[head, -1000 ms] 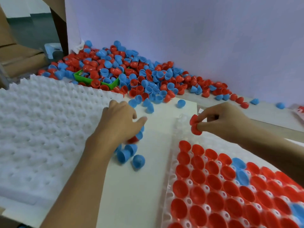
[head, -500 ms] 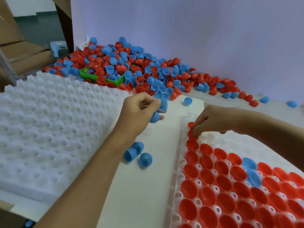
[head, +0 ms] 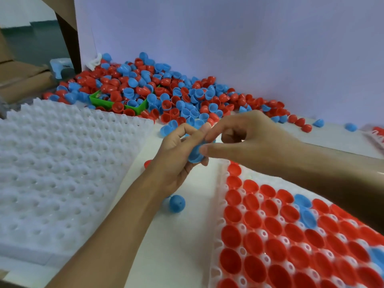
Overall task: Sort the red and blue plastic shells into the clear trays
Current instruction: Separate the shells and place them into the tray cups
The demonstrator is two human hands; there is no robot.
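Note:
My left hand (head: pixel 176 156) holds a small stack of blue shells (head: pixel 195 153) above the white board between the two trays. My right hand (head: pixel 247 140) meets it from the right, with thumb and fingertips pinching at the same blue shells. The clear tray (head: pixel 217 231) at lower right has red shells (head: pixel 253 242) in most of its cups and a few blue shells (head: pixel 302 201) further right. One loose blue shell (head: pixel 176 203) lies on the board under my left wrist. A red shell (head: pixel 147 163) peeks out behind that hand.
A big heap of mixed red and blue shells (head: pixel 166 94) lies against the back wall, half burying a green tray (head: pixel 116 103). A stack of white dimpled trays (head: pixel 62 169) fills the left side. Stray shells (head: pixel 351 127) dot the far right.
My right hand left the tray's near corner, where it set a red shell, and came over to my left hand. My left hand lifted the blue shells from the board toward the middle.

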